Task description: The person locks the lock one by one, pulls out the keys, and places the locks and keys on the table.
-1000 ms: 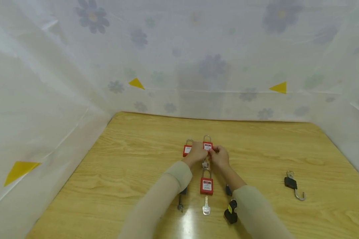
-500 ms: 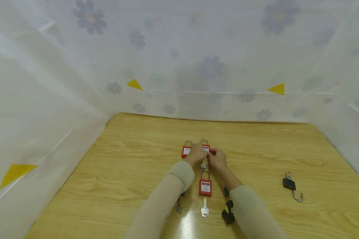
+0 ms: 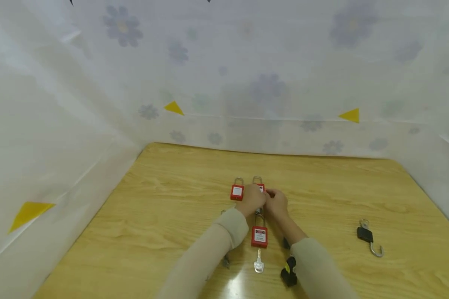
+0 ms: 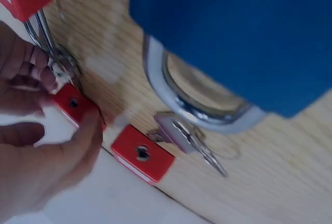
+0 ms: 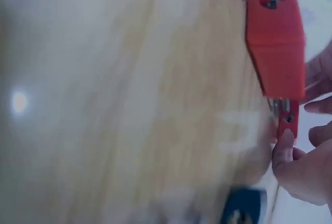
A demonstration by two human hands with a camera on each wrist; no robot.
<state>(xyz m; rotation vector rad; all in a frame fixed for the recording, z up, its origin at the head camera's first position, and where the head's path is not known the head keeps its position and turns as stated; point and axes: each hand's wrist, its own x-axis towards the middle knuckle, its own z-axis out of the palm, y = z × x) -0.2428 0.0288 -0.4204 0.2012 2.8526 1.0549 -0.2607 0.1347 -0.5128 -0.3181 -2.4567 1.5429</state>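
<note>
In the head view my left hand (image 3: 252, 198) holds a red padlock (image 3: 261, 188) with a white label, its steel shackle pointing away from me. My right hand (image 3: 277, 203) pinches the same padlock from the right, fingertips meeting those of the left. Both hands cover much of it. In the left wrist view its keyhole end (image 4: 75, 103) faces the camera, and keys (image 4: 65, 68) on a ring lie beside the fingers. A second red padlock (image 3: 237, 192) lies left of the hands. Nearer to me lies a third red padlock (image 3: 260, 237), a loose key (image 3: 259, 262) below it.
A black padlock (image 3: 365, 234) with its shackle swung out lies at the right. Another black piece (image 3: 288, 272) sits by my right sleeve. Close to the left wrist camera looms a blue padlock (image 4: 233, 42). White flowered cloth (image 3: 269, 89) walls the back of the wooden table (image 3: 172, 187).
My left hand has shifted right over the held padlock, uncovering the padlock at the left. The held padlock has come slightly nearer, its label now mostly hidden. The right hand stays at its right side.
</note>
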